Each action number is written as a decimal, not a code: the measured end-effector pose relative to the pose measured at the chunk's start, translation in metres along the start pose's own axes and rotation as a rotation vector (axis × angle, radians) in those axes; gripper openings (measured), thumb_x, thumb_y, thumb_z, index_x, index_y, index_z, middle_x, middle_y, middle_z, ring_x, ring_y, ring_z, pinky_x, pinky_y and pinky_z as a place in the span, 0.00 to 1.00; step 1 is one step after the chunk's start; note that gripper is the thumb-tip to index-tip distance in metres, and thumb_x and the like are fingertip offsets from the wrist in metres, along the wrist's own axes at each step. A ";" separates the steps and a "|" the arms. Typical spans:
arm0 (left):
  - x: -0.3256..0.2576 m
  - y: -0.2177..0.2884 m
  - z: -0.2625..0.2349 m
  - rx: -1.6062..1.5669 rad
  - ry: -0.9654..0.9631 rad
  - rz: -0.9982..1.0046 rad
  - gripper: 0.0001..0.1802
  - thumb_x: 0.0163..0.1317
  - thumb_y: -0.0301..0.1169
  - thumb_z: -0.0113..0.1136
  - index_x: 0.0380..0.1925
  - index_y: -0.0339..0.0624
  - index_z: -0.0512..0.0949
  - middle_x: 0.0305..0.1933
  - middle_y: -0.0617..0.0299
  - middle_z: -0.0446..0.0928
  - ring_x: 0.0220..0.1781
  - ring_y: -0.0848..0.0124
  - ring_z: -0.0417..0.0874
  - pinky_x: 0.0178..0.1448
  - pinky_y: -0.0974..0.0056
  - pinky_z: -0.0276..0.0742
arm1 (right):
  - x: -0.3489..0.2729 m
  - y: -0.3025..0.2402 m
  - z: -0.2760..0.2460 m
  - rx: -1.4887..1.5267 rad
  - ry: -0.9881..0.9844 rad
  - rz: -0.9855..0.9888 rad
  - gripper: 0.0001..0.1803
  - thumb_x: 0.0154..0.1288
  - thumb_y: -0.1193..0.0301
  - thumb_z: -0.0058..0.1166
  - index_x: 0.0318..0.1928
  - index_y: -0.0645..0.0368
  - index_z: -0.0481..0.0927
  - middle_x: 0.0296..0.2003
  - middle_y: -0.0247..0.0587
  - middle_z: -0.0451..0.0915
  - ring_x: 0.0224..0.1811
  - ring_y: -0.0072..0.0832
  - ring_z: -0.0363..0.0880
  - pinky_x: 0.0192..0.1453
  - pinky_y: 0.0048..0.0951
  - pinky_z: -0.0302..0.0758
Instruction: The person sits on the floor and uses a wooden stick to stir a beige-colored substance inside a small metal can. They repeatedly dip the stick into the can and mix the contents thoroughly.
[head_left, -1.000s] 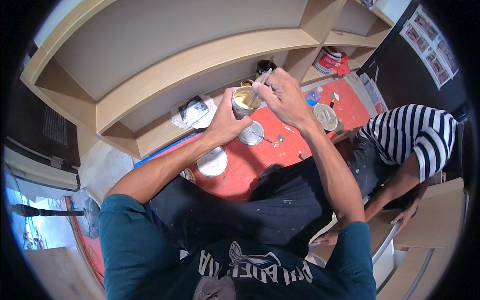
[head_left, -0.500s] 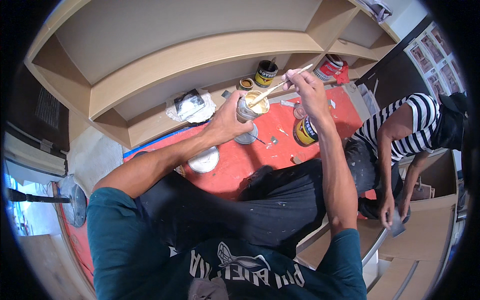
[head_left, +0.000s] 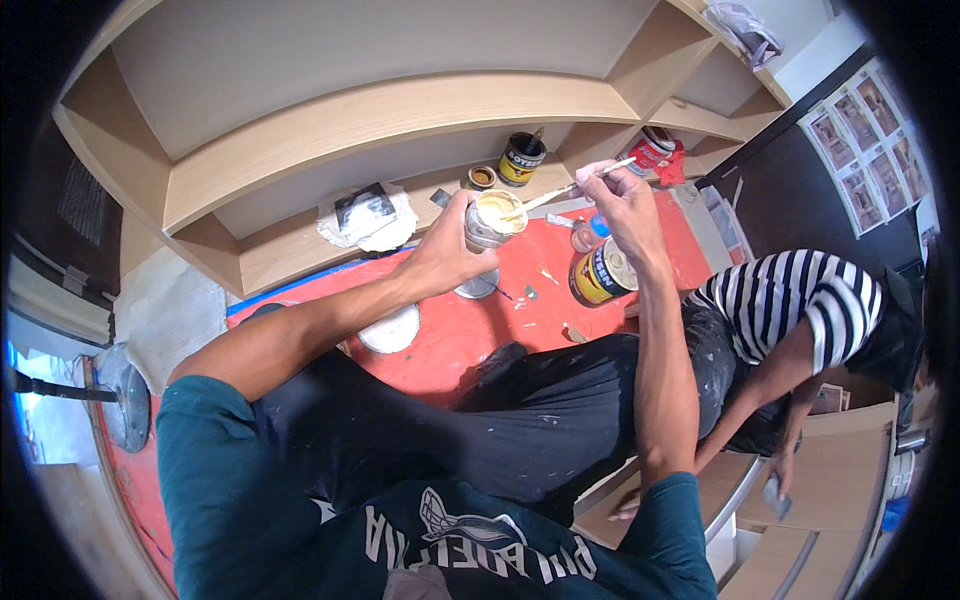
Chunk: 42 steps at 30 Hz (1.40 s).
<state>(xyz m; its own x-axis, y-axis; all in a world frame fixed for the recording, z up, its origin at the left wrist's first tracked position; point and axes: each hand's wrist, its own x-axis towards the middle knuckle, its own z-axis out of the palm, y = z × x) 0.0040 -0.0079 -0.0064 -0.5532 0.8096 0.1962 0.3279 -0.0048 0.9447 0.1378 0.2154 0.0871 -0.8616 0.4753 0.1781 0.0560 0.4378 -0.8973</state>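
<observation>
My left hand (head_left: 452,255) grips a small open can (head_left: 488,236), smeared with paint on its outside, with cream-coloured paint (head_left: 500,208) in it. Between the fingers of my right hand (head_left: 625,200) is a slim pale wooden stick (head_left: 560,192). Its lower end reaches into the can's mouth and touches the paint; whether it has bristles there is hidden. Below my right hand, on the red floor covering, stands a larger black and yellow paint can (head_left: 597,280).
A wooden shelf unit (head_left: 400,108) spans the far side, holding a black and yellow can (head_left: 521,160), a small brown-filled can (head_left: 481,178) and a red can (head_left: 652,152). A white lid (head_left: 390,328) lies on the floor. At right bends a co-worker in a striped shirt (head_left: 790,290).
The stick's upper end has dropped, so it lies flatter across the can. My right hand has come slightly lower. The co-worker has bent further, arms now apart.
</observation>
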 end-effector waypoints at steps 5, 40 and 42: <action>0.002 0.005 0.001 -0.031 -0.010 -0.007 0.38 0.56 0.27 0.68 0.67 0.33 0.63 0.59 0.47 0.78 0.65 0.62 0.80 0.71 0.57 0.74 | 0.001 0.001 -0.007 0.049 0.130 -0.036 0.11 0.74 0.63 0.64 0.44 0.59 0.85 0.35 0.36 0.87 0.40 0.20 0.82 0.50 0.23 0.74; 0.000 0.002 0.004 -0.095 0.060 0.035 0.40 0.54 0.26 0.67 0.65 0.31 0.59 0.60 0.39 0.69 0.67 0.52 0.74 0.73 0.53 0.69 | 0.000 0.014 -0.008 0.438 0.076 0.034 0.12 0.64 0.82 0.57 0.45 0.59 0.73 0.42 0.53 0.88 0.32 0.23 0.84 0.32 0.25 0.82; -0.001 0.004 0.005 -0.076 0.060 0.037 0.39 0.54 0.26 0.66 0.65 0.31 0.59 0.60 0.39 0.69 0.67 0.51 0.74 0.73 0.53 0.70 | -0.001 0.014 -0.007 0.467 0.120 0.015 0.11 0.66 0.81 0.56 0.47 0.60 0.74 0.42 0.53 0.88 0.32 0.23 0.84 0.35 0.26 0.82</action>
<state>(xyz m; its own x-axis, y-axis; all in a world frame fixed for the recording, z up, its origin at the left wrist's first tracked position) 0.0097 -0.0058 -0.0041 -0.5874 0.7714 0.2448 0.2912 -0.0807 0.9532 0.1435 0.2266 0.0773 -0.7964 0.5758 0.1847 -0.1887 0.0536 -0.9806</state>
